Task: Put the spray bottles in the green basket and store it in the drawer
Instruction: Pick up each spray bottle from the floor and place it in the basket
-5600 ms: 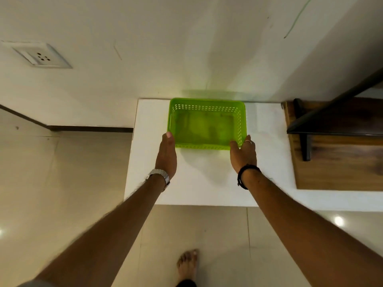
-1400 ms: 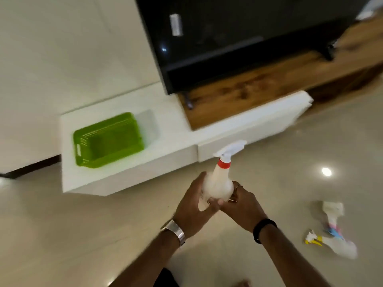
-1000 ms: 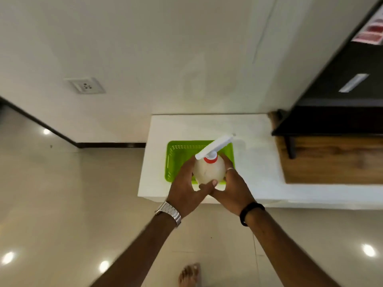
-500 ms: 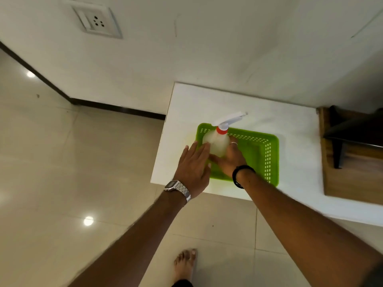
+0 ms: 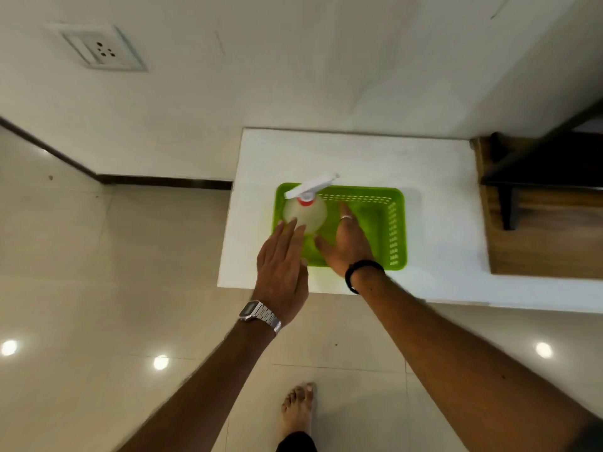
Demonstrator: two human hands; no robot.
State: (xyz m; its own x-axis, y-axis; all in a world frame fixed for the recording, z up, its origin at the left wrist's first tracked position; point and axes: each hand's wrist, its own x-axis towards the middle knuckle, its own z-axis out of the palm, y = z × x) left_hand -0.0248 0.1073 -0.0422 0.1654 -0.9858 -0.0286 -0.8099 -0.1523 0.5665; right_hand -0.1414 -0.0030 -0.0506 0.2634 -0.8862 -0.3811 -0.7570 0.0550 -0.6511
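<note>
Spray bottle (image 5: 305, 214), translucent white with red collar, stands upright.

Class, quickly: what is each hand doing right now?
Left hand: open, fingertips at the spray bottle.
Right hand: open, over the green basket.

— Inspector: Your spray bottle (image 5: 305, 213) stands upright in the left end of the green basket (image 5: 388, 223), on the white cabinet top (image 5: 359, 154).

— Operator: And my hands?

— Inspector: Your left hand (image 5: 283, 267) is flat, fingertips at the bottle's near side. Your right hand (image 5: 346, 241) is spread open inside the basket, just beside the bottle.
</note>
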